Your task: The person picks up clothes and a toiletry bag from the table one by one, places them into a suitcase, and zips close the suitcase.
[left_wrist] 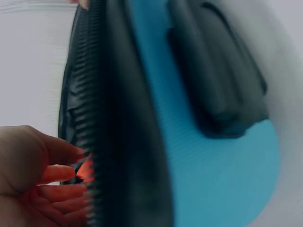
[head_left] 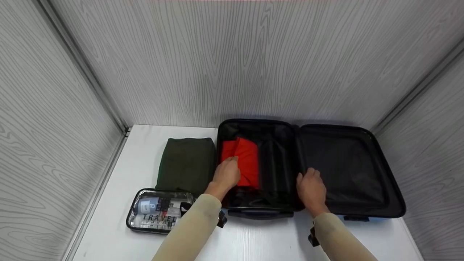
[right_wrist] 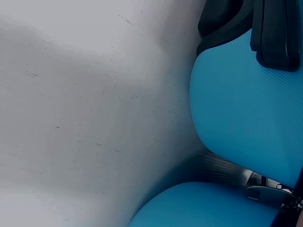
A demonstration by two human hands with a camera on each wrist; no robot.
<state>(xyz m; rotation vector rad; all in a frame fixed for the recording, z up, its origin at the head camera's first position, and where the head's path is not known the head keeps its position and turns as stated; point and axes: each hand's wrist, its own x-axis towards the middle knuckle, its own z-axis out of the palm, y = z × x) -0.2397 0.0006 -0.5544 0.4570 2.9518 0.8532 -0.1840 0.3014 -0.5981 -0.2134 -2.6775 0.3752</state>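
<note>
- Left hand (head_left: 227,172) down at the red cloth (head_left: 248,156) — fingers loosely extended, thumb apart!
- That cloth lies inside the open suitcase (head_left: 279,163).
- Right hand (head_left: 312,186) at the suitcase's middle edge — can't tell whether it grips.
- Green cloth (head_left: 188,163) outside, just beside.

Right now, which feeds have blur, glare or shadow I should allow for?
Head: suitcase interior dark, red cloth standing out, reflections on the clear pouch; left wrist: zipper teeth and black handle blurred; right wrist: soft grey shadow on the white table beside the blue shell.
</note>
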